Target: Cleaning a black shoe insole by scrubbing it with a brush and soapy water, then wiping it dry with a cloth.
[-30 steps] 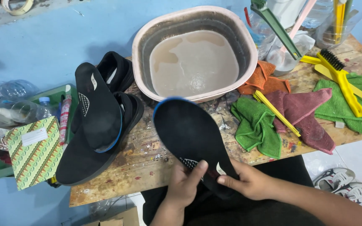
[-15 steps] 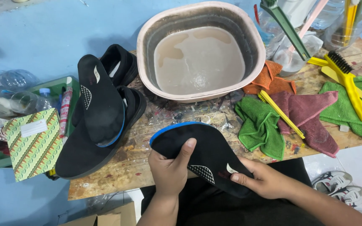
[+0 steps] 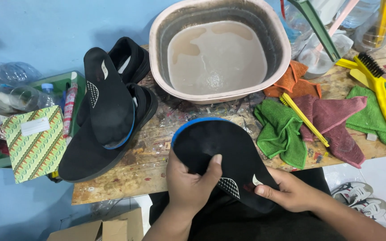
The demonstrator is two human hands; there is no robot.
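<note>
Black insole (image 3: pixel 222 154) with a blue edge is held in both hands at the near edge of the wooden table (image 3: pixel 148 156), its toe end pointing toward the basin and its heel end over the person's lap; going from the left, a green patterned box (image 3: pixel 34 143) is seen at the far left, with clear plastic bottles (image 3: pixel 10 93) behind it and a red-and-white tube (image 3: pixel 69 105) just beside it; next, a pair of black shoes (image 3: pixel 112 129) is laid on the table, and a second black insole (image 3: pixel 108 98) is rested on top of them; the left hand (image 3: pixel 190 185) is closed on the near left side of the held insole, the thumb pressed on its upper face and the other fingers hidden underneath; a pink basin (image 3: pixel 222 49) filled with cloudy water is placed behind the insole, well apart from it; the right hand (image 3: pixel 287 192) is clamped on the heel end, the thumb on top beside a small white mark; to the right, an orange cloth (image 3: pixel 293 82), a green cloth (image 3: pixel 282 131) and a dark red cloth (image 3: pixel 336 125) are spread, with a thin yellow tool (image 3: pixel 304 118) laid across them; a yellow brush (image 3: pixel 378 87) with black bristles is rested on another green cloth (image 3: pixel 380 118) at the far right.
</note>
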